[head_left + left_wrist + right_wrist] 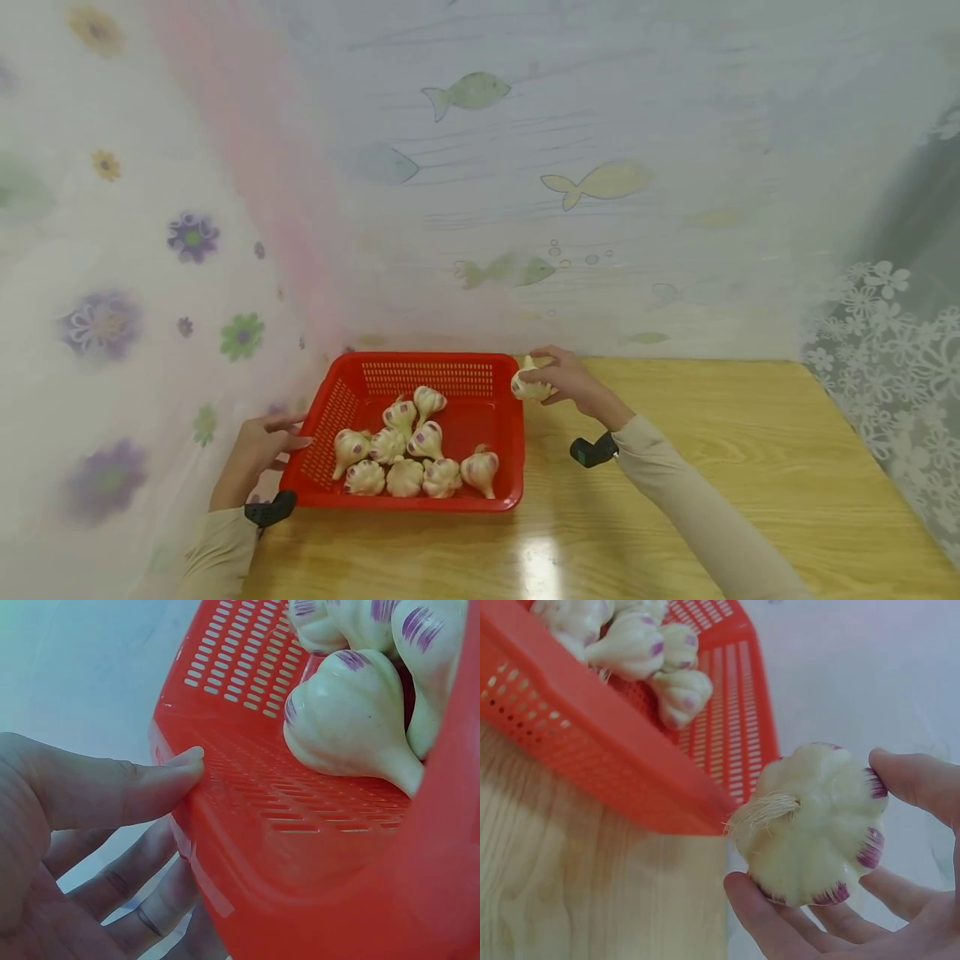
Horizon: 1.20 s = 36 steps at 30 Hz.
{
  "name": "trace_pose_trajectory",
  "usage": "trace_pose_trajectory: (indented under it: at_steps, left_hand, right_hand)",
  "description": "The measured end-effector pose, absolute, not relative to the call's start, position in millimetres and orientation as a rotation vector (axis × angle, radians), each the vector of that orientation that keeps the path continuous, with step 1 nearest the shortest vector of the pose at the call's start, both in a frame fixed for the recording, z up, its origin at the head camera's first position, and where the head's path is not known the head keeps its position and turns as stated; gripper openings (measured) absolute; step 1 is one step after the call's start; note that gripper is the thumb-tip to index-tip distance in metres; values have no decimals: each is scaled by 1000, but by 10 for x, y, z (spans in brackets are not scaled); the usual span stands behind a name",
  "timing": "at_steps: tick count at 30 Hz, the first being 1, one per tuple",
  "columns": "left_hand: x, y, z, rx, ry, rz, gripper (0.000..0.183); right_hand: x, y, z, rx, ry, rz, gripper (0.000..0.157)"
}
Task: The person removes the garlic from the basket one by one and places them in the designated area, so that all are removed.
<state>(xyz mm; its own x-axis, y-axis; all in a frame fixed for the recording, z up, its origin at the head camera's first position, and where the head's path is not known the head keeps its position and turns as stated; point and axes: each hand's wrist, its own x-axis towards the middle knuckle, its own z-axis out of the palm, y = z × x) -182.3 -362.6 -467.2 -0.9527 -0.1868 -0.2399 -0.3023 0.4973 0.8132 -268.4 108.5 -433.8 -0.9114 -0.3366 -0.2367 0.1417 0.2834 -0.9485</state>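
Observation:
A red plastic basket [405, 503] with slotted walls stands on the table, several garlic bulbs [405, 477] lying inside it. On its left side, my left hand [253, 454] grips the rim, thumb on top and the other fingers against the outer wall, as the left wrist view shows. My right hand [573, 387] holds one garlic bulb [817, 825] between thumb and fingers, just outside the basket's back right corner. This bulb has purple streaks, and its tuft of pale roots faces the right wrist camera.
The wooden table [697, 467] extends to the right of the basket. Behind it rises a pale wall covering [675, 250] printed with fish, and a flowered one [150, 350] stands close on the left. White flower patterns [892, 375] border the right side.

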Motion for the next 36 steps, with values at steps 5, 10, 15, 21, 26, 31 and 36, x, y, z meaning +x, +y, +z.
trace_pose_trajectory:
  at_steps: [5, 10, 15, 21, 26, 31, 36]
  left_hand:
    - [-1835, -3651, -4691, -426, 2610, 1468, 54]
    - [-1795, -3694, -4689, -437, 2608, 1463, 56]
    - [-1750, -3715, -4662, -478, 2618, 1429, 59]
    - [-1826, -3654, -4672, -456, 2611, 1432, 56]
    - [-1795, -3643, -4650, -453, 2611, 1415, 57]
    - [-1783, -3648, -4620, -449, 2600, 1416, 57]
    - [-1807, -3637, -4643, -458, 2580, 1421, 58]
  right_hand:
    - [-2677, 1131, -4387, -146, 2178, -1649, 62]
    - [-2665, 1138, -4477, -114, 2187, -1660, 64]
    - [-2655, 1131, -4583, -116, 2177, -1663, 66]
    - [-2639, 1200, -4670, -46, 2205, -1652, 63]
    - [-2653, 1199, -4712, -52, 2200, -1659, 63]
    - [-2670, 1208, -4772, -16, 2212, -1651, 61]
    - [-2666, 1261, -4834, 20, 2229, -1631, 60]
